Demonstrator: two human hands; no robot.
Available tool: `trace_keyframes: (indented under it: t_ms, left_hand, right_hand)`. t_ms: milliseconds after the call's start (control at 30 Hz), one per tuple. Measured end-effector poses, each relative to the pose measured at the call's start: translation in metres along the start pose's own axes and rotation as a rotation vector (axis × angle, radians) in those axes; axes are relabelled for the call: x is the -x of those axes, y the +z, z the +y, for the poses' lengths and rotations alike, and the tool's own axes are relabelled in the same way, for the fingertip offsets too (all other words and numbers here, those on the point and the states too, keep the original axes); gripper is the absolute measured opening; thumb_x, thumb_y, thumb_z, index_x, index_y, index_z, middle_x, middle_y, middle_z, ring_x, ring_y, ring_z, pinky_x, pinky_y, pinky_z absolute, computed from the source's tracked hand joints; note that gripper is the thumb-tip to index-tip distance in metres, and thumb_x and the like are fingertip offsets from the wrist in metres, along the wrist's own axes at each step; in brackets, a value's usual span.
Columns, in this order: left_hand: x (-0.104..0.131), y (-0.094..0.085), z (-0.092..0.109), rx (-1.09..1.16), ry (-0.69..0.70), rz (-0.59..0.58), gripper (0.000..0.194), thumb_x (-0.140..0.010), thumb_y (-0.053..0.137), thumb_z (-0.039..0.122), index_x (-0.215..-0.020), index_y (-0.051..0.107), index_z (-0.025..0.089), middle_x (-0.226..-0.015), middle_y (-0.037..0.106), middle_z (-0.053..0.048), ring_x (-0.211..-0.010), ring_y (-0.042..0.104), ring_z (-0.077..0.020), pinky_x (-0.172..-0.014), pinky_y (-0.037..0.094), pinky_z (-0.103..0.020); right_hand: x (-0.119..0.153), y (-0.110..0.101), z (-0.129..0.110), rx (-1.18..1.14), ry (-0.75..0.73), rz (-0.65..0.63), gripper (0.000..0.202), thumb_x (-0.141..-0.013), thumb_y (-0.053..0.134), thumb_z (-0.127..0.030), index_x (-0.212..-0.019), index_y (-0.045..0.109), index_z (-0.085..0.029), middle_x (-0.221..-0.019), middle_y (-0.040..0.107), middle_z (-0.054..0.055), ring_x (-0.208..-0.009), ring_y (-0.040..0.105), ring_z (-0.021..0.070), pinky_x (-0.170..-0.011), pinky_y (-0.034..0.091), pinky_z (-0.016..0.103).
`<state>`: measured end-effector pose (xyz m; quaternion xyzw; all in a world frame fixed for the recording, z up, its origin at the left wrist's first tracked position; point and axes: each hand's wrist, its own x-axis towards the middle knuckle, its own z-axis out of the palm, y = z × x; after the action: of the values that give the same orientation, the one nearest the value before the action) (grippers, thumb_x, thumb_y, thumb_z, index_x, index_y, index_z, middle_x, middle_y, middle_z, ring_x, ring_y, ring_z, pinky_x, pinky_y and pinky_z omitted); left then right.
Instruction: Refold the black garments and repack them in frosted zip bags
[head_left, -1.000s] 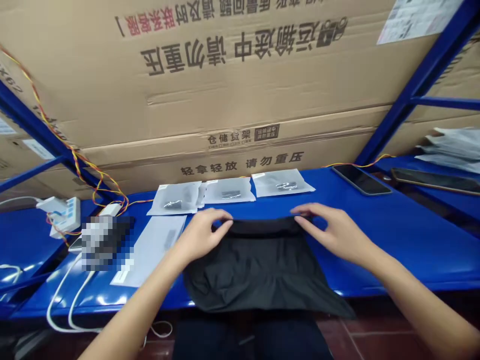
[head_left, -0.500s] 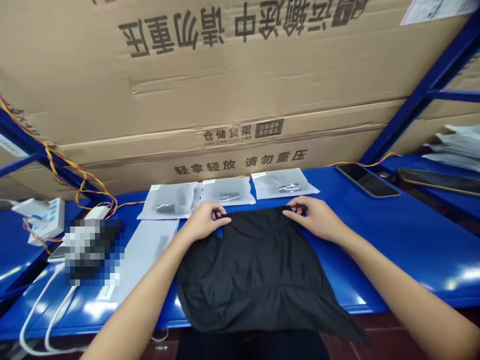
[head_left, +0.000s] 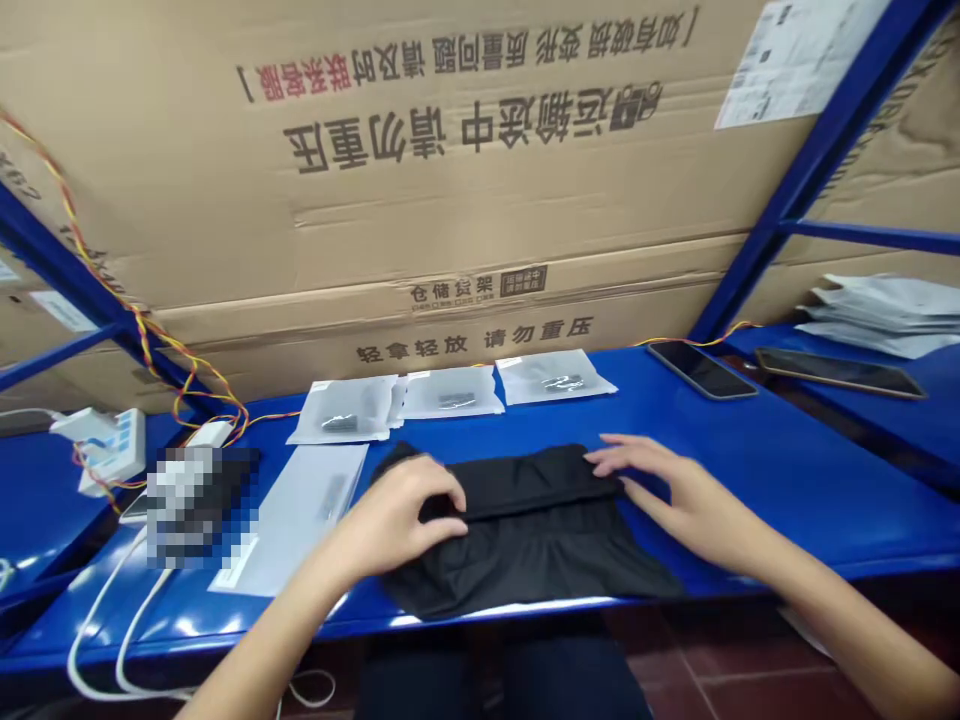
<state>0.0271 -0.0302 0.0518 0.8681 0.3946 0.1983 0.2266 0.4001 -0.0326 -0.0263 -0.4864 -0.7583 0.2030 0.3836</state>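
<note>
A black fabric piece (head_left: 525, 560) lies on the blue shelf, its far part folded over into a band across the top. Its exact kind of garment does not show. My left hand (head_left: 412, 510) is at the left end of the fold, with thumb and index tips close together on the cloth's edge. At the right end, my right hand (head_left: 667, 490) touches the cloth with its fingertips, thumb apart from the fingers. The near edge of the fabric reaches the shelf's front edge.
Flat frosted bags (head_left: 450, 392) with dark contents lie along the back, and a longer bag (head_left: 292, 520) lies left. Phones (head_left: 701, 368) lie right, near stacked bags (head_left: 885, 315). A power strip (head_left: 116, 450) and cables are left. Cardboard (head_left: 480, 220) stands behind.
The cloth's far edge has been folded toward me, making a band across it. Both hands have come nearer with it, and the right fingers have spread. The camera view has shifted slightly.
</note>
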Motion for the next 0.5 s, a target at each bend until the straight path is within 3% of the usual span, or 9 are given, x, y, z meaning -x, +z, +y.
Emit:
trace_keyframes:
  t_ms: [67, 133, 200, 300, 367, 433, 500]
  left_hand:
    - [0.022, 0.008, 0.010, -0.076, 0.015, -0.057, 0.008, -0.091, 0.079, 0.033, -0.095, 0.077, 0.026, -0.108, 0.078, -0.005, -0.104, 0.074, -0.0236, -0.094, 0.061, -0.037]
    - [0.042, 0.015, 0.015, -0.165, 0.008, 0.007, 0.018, -0.092, 0.079, 0.038, -0.105, 0.077, 0.027, -0.124, 0.076, -0.008, -0.116, 0.072, -0.0267, -0.101, 0.061, -0.041]
    - [0.060, 0.022, 0.018, -0.284, 0.047, 0.106, 0.031, -0.091, 0.080, 0.046, -0.115, 0.075, 0.027, -0.131, 0.074, -0.011, -0.122, 0.070, -0.0315, -0.103, 0.061, -0.047]
    - [0.087, 0.038, 0.019, -0.446, 0.200, 0.225, 0.031, -0.096, 0.075, 0.043, -0.119, 0.073, 0.022, -0.121, 0.079, -0.013, -0.111, 0.076, -0.0325, -0.094, 0.066, -0.046]
    - [0.103, 0.048, 0.018, -0.507, 0.284, 0.309, 0.021, -0.102, 0.065, 0.026, -0.121, 0.072, 0.021, -0.115, 0.081, -0.011, -0.105, 0.079, -0.0283, -0.092, 0.067, -0.041]
    - [0.116, 0.053, 0.017, -0.505, 0.324, 0.377, 0.027, -0.103, 0.056, 0.011, -0.123, 0.071, 0.021, -0.113, 0.083, -0.008, -0.104, 0.080, -0.0239, -0.096, 0.065, -0.035]
    - [0.123, 0.051, 0.016, -0.431, 0.324, 0.421, 0.034, -0.102, 0.053, 0.006, -0.123, 0.071, 0.024, -0.110, 0.084, -0.005, -0.100, 0.081, -0.0205, -0.095, 0.065, -0.030]
  right_hand:
    - [0.023, 0.001, -0.005, 0.090, -0.069, -0.010, 0.032, -0.103, 0.048, -0.034, -0.108, 0.079, -0.031, -0.131, 0.077, 0.006, -0.142, 0.058, 0.0346, -0.117, 0.045, 0.068]
    - [0.043, 0.001, -0.015, 0.144, -0.114, -0.004, 0.035, -0.105, 0.046, -0.031, -0.119, 0.078, -0.032, -0.138, 0.074, 0.006, -0.147, 0.054, 0.0335, -0.118, 0.045, 0.068]
    - [0.062, 0.001, -0.026, 0.193, -0.131, -0.045, 0.035, -0.103, 0.058, -0.036, -0.135, 0.072, -0.034, -0.147, 0.068, 0.005, -0.149, 0.051, 0.0329, -0.117, 0.050, 0.061]
    - [0.086, 0.005, -0.031, 0.257, -0.202, -0.133, 0.058, -0.095, 0.073, -0.037, -0.151, 0.060, -0.037, -0.154, 0.062, 0.006, -0.144, 0.056, 0.0342, -0.110, 0.058, 0.053]
    - [0.096, 0.008, -0.027, 0.256, -0.269, -0.120, 0.053, -0.098, 0.066, -0.027, -0.150, 0.062, -0.039, -0.149, 0.066, 0.005, -0.139, 0.062, 0.0325, -0.110, 0.059, 0.052]
    - [0.100, 0.006, -0.022, 0.210, -0.269, -0.125, 0.046, -0.100, 0.056, -0.018, -0.138, 0.071, -0.039, -0.139, 0.073, 0.003, -0.133, 0.067, 0.0297, -0.109, 0.059, 0.049]
    - [0.096, 0.001, -0.023, 0.116, -0.197, -0.133, 0.036, -0.101, 0.055, -0.020, -0.119, 0.081, -0.038, -0.124, 0.080, 0.003, -0.123, 0.072, 0.0282, -0.101, 0.063, 0.044]
